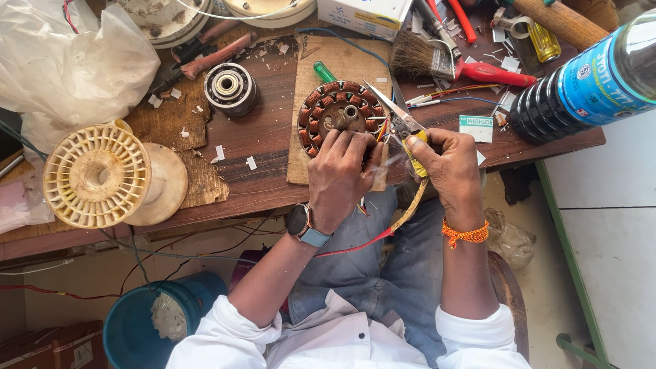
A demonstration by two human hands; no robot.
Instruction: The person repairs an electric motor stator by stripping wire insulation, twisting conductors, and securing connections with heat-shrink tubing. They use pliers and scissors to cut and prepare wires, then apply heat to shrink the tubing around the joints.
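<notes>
At centre of the surface point(260, 137), yellow-handled pliers point(403, 130) are clamped in the right hand point(451, 167); the copper-wound stator point(339, 116) on cardboard is gripped by the left hand point(338, 178). Blue-labelled dark bottle point(588, 82) far right, white box point(362, 15) at top.

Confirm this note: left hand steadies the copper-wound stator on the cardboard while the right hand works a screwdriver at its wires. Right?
Not quite. In the head view the right hand holds scissors, not a screwdriver. The rest stands: the left hand steadies the copper-wound stator on the cardboard.
</notes>
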